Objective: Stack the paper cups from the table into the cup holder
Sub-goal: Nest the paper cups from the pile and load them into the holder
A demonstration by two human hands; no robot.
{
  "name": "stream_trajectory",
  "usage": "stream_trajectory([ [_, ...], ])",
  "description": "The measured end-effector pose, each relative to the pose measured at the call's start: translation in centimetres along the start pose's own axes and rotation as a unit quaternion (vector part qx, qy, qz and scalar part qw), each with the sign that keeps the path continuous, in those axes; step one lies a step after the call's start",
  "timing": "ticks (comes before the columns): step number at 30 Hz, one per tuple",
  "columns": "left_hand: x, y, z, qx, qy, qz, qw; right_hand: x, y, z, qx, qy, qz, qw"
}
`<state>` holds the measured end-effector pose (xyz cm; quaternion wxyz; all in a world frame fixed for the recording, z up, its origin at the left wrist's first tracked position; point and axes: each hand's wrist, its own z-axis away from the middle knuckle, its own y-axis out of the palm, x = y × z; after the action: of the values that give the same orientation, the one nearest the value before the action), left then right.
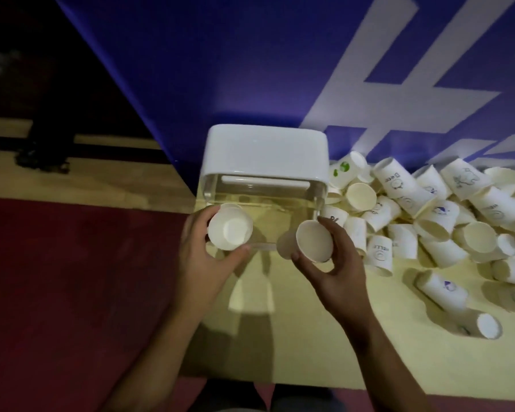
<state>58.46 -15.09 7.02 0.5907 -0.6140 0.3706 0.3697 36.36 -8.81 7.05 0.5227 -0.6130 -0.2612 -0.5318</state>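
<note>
The cup holder (pixel 265 156), a clear box with a white top, stands at the table's left end. In front of its lower left corner my left hand (pixel 202 263) grips a white paper cup (pixel 229 230) whose closed bottom faces me. My right hand (pixel 336 263) holds a second paper cup (pixel 312 240) by its rim at the holder's lower right corner, its open mouth turned up toward me. A pile of several paper cups (pixel 446 215) lies to the right of the holder.
The pale yellow table (pixel 384 337) ends just left of the holder, with dark red floor (pixel 72 278) beyond. A blue banner with white lettering (pixel 280 69) hangs behind. Two loose cups (pixel 442 291) lie nearer the front edge at right.
</note>
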Motion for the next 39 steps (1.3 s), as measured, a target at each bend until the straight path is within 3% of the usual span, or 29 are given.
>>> stream_trajectory([
  [7, 2.6, 0.1, -3.2, 0.031, -0.002, -0.019, 0.999, 0.8, 3.0, 1.4, -0.021, 0.016, -0.018, 0.999],
  [18, 6.1, 2.9, -4.7, 0.093, -0.096, -0.116, 0.984, 2.8, 5.1, -0.1, -0.01, -0.027, 0.003, 1.0],
  [21, 5.7, 2.8, -5.0, 0.09, -0.098, -0.06, 0.989, 3.2, 7.2, -1.5, 0.005, -0.058, 0.033, 0.998],
  [24, 6.1, 2.3, -4.8, 0.098, -0.175, 0.137, 0.97, 3.1, 9.6, -3.1, 0.03, -0.092, 0.065, 0.993],
  [29, 7.6, 0.6, -4.0, 0.139, -0.204, 0.151, 0.957, 1.5, 12.2, -4.7, 0.09, -0.089, 0.129, 0.983],
  [32, 6.7, 0.2, -4.8, 0.081, -0.239, 0.224, 0.941, 0.1, 13.5, -5.3, 0.115, -0.072, 0.15, 0.979],
  [35, 6.4, 0.9, -5.8, 0.077, -0.257, 0.197, 0.943, -1.0, 14.4, -5.5, 0.157, -0.068, 0.146, 0.974],
  [39, 8.2, 2.4, -5.7, 0.12, -0.208, 0.094, 0.966, -1.6, 14.2, -6.2, 0.209, -0.073, 0.127, 0.967],
])
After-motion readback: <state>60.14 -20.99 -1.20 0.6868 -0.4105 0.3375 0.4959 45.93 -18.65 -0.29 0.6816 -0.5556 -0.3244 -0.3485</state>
